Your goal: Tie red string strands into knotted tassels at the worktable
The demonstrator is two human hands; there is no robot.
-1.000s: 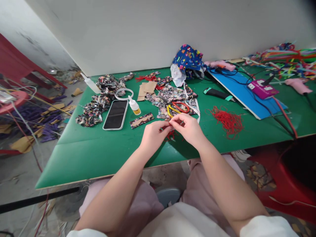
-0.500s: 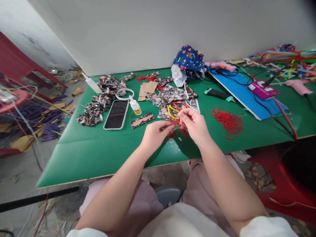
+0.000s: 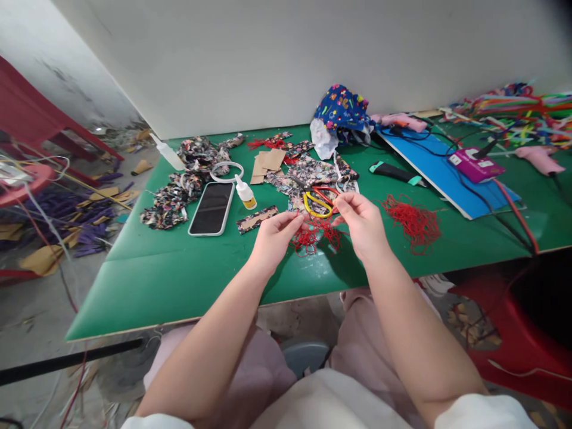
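Frame centre: left hand (image 3: pixel 274 239), right hand (image 3: pixel 363 227) pinched, seemingly on thin red thread (image 3: pixel 305 238); slack could snag yellow-and-red-handled scissors (image 3: pixel 307 204).

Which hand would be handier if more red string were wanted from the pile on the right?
Probably the right hand: the pile of red string lies just beside it, on its outer side. The left hand is farther off, with the right hand between, beside the smaller red tangle.

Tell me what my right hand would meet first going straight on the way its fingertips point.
Most likely the scissors, red handle first, just beyond the fingertips of your right hand; height is unclear, so it might pass above them.
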